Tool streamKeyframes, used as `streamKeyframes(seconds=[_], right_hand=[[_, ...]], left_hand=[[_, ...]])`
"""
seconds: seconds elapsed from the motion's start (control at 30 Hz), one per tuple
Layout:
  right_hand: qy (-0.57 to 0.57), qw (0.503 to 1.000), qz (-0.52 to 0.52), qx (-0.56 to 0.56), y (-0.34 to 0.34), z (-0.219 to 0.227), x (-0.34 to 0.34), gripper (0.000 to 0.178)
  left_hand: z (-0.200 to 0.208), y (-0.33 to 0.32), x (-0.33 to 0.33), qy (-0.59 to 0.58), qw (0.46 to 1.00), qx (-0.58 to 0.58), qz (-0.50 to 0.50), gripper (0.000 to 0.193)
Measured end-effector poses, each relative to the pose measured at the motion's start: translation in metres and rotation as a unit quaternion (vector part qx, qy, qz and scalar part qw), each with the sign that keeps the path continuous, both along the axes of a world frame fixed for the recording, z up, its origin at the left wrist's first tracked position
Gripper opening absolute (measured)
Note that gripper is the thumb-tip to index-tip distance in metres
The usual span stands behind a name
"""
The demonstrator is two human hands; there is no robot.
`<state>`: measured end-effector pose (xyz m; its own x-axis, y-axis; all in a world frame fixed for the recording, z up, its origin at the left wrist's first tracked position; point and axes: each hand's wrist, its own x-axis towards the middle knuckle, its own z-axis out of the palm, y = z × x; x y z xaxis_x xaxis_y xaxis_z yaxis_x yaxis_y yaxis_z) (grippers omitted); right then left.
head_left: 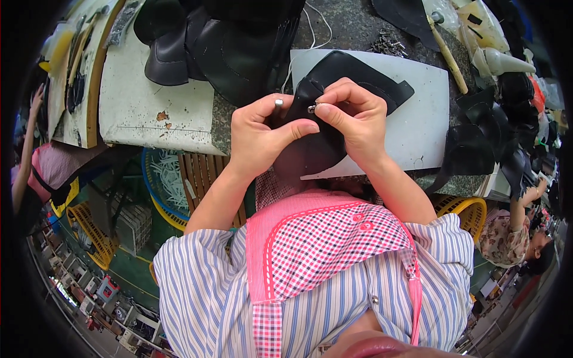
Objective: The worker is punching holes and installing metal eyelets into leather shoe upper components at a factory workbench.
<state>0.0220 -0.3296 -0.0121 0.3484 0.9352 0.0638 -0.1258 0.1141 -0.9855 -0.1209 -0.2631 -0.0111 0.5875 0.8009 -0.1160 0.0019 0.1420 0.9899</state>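
Note:
A black leather piece [358, 70] with a strap-like end lies partly on a white board [421, 122], its near part raised between my hands. My left hand [256, 134] has its fingers behind the leather's left edge and its thumb in front, pointing right; a silvery band shows on one finger. With thumb and forefinger, my right hand [361, 119] pinches a small shiny metal fitting [311, 109] against the leather's face. The fitting's exact kind is too small to tell. Some left fingertips are hidden by the leather.
Black leather pieces [224, 56] are stacked at the back left; more [477, 134] lie right. Beyond the board are small metal parts [389, 45], a white cord [319, 45] and a wooden-handled hammer [449, 56]. A basket of white strips [170, 182] stands below. Other people work at both sides.

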Motion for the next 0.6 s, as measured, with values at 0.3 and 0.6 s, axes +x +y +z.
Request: streamKeyframes(seconds=[0.3,0.6], right_hand=[[0.025,0.999,0.024,-0.020,-0.003,0.003,0.006,0.009],[-0.313,0.945,0.036,0.084,0.024,0.026,0.034,0.032]], left_hand=[[0.000,-0.007,0.006,-0.031,0.989,0.133,0.055,0.020],[0.010,0.000,0.006,-0.026,0.986,0.159,-0.045,0.013]])
